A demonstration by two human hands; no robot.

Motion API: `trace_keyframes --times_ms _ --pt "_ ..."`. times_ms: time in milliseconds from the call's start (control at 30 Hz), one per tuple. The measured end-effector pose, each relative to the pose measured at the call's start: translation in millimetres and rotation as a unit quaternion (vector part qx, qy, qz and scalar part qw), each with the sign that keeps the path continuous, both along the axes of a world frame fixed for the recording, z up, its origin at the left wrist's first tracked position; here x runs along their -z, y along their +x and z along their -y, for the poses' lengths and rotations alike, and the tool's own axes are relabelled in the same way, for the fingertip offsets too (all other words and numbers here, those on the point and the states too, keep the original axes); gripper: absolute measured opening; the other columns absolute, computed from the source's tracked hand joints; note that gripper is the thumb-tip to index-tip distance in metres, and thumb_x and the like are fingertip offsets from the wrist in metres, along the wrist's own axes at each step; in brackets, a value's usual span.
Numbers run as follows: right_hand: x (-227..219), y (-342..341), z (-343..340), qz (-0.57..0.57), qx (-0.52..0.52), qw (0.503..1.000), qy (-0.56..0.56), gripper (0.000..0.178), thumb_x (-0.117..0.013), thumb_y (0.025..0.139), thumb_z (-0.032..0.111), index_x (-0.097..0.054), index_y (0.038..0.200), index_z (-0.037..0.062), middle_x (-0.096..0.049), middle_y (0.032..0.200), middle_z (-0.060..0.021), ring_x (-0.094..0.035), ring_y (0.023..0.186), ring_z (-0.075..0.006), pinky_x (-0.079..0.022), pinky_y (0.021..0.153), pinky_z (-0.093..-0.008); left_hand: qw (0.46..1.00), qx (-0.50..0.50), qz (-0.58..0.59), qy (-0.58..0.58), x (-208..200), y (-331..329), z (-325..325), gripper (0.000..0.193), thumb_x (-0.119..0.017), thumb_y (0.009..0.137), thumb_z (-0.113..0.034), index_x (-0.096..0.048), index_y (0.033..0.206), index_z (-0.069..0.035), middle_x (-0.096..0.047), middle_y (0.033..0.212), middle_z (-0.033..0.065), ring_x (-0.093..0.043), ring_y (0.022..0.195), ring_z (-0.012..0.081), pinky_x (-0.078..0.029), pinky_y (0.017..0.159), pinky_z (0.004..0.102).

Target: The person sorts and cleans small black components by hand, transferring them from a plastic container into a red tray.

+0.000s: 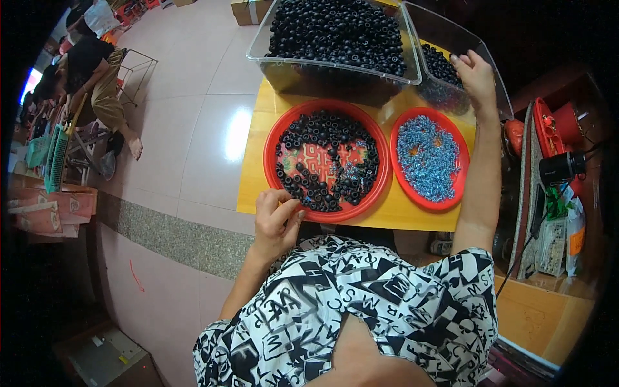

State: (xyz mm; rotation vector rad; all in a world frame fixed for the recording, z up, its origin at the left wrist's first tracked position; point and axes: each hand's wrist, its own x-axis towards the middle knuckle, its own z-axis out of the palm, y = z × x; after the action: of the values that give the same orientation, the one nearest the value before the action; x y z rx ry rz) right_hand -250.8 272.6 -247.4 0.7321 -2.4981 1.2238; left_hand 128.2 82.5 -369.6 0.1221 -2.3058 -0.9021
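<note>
At the lower left rim of a round red tray (385, 175), my left hand (274, 224) is closed, thumb against fingertips; whatever it pinches is too small to make out. Small black ring-like pieces (322, 129) lie spread over this tray's patterned bottom, with a few bluish bits among them. My right hand (476, 76) is raised over a clear plastic bin (445, 97) at the right, its fingers curled together, and I cannot see what they hold. Black pieces (440, 64) lie inside that bin. Under my right forearm's left side, a smaller red tray (465, 169) holds many shiny blue-silver small parts (427, 161).
A large clear tub (335, 77) heaped with black pieces stands at the back of the yellow table (251, 187). To the right is a shelf with a black device (562, 168) and a cable. Another person (90, 77) sits bent over at the far left.
</note>
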Motion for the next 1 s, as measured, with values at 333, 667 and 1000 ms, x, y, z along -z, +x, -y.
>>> trace_keyframes --times_ms 333,667,1000 --pt "56.0 144.7 16.7 -0.108 -0.153 0.981 0.045 0.018 -0.06 0.073 0.003 -0.058 0.09 -0.0025 -0.058 0.085 -0.0169 -0.059 0.077 -0.0296 -0.047 0.068 -0.0337 0.986 -0.015 0.045 -0.159 -6.3 -40.5 29.6 0.019 -0.055 0.066 -0.001 -0.059 0.084 -0.005 -0.055 0.083 0.0072 -0.05 0.077 0.0252 -0.038 0.067 0.0351" --pt "93.2 164.2 27.5 -0.049 -0.224 0.96 0.159 0.013 -0.061 0.07 0.002 -0.061 0.082 -0.0011 -0.058 0.078 -0.0148 -0.056 0.076 -0.0308 -0.045 0.069 -0.0362 0.984 0.035 0.119 -0.128 2.8 -66.2 44.2 0.018 -0.057 0.066 0.0 -0.058 0.084 -0.004 -0.053 0.079 0.0099 -0.05 0.075 0.0269 -0.04 0.067 0.0358" --pt "116.4 164.6 61.5 -0.142 -0.173 0.934 0.278 0.005 -0.053 0.066 0.0 -0.056 0.07 0.0001 -0.052 0.075 -0.0162 -0.052 0.076 -0.0319 -0.045 0.067 -0.0389 0.921 0.066 0.04 0.381 -6.8 -20.1 22.4 0.013 -0.054 0.08 0.002 -0.056 0.092 0.004 -0.053 0.086 0.0052 -0.051 0.076 0.0096 -0.041 0.066 0.0212"
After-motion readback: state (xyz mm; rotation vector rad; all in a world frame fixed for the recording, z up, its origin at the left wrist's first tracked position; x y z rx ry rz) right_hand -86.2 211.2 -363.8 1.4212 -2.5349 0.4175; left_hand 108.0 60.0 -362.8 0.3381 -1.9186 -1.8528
